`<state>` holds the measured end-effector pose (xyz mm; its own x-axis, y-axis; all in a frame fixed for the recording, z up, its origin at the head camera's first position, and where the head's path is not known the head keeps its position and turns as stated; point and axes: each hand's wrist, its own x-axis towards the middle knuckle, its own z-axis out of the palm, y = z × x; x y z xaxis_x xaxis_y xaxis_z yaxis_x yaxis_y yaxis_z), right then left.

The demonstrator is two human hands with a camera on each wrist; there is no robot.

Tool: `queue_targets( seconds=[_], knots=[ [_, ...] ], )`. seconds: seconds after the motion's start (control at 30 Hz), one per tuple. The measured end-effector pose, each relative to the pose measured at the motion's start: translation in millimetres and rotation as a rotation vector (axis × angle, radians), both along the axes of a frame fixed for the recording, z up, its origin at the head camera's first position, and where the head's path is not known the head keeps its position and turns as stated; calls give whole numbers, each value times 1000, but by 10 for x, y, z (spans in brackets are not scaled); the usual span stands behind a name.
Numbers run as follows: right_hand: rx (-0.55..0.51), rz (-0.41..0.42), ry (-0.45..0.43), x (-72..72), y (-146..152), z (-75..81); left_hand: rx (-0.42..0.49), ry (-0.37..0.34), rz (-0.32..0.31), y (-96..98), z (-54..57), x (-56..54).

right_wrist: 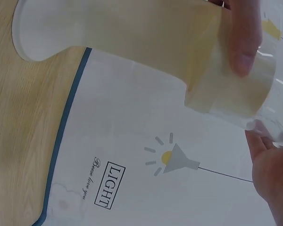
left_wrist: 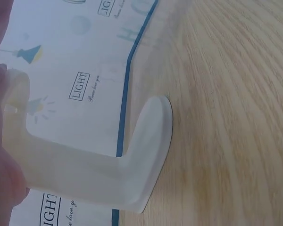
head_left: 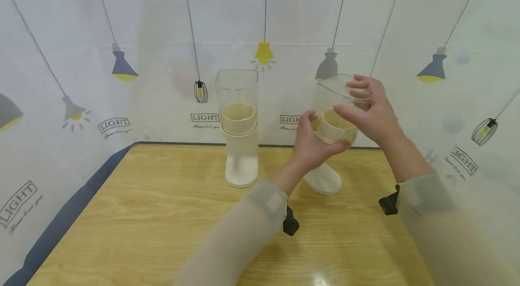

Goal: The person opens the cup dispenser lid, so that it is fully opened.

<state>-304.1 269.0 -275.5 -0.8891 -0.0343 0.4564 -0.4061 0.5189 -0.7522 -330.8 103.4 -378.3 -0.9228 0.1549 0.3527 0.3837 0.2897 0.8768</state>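
Observation:
A clear container (head_left: 325, 95) sits in the round collar (head_left: 336, 130) of a cream stand (head_left: 323, 178) at the right. Its rim slants in the head view. My left hand (head_left: 314, 141) grips the collar from the left and front, thumb across its face. The right wrist view shows that thumb (right_wrist: 245, 47) pressing on the collar. My right hand (head_left: 373, 110) holds the container's upper right side, thumb in front and fingers curled at the rim. In the left wrist view, the stand's base (left_wrist: 151, 146) rests on the tabletop and part of the collar is hidden by my left hand (left_wrist: 4, 141).
A matching cream stand (head_left: 241, 171) with a clear container (head_left: 237, 85) stands upright to the left. Both stands are near the back edge of the wooden table (head_left: 162, 214). Behind rises a white wall cover (head_left: 227, 2) printed with hanging lamps.

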Motion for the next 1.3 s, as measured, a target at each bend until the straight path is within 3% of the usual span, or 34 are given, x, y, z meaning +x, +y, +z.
queue_targets(
  seconds=[0.17, 0.3, 0.5, 0.83, 1.03, 1.3],
  knots=[
    [-46, -76, -27, 5, -85, -80, -27, 21, 36, 35, 8, 18],
    [-72, -142, 11, -28, -188, -113, -44, 27, 50, 21, 11, -3],
    [-89, -205, 16, -39, -252, -78, -63, 24, 46, 4, 21, -16],
    [-61, -244, 17, -42, -289, -27, -82, 17, 11, -42, 44, -39],
    [-87, -249, -25, -26, -267, 5, -73, 38, -6, -58, 55, -55],
    [-46, -237, 33, -12, -286, 26, -81, 39, -22, -88, 49, -75]
  ],
)
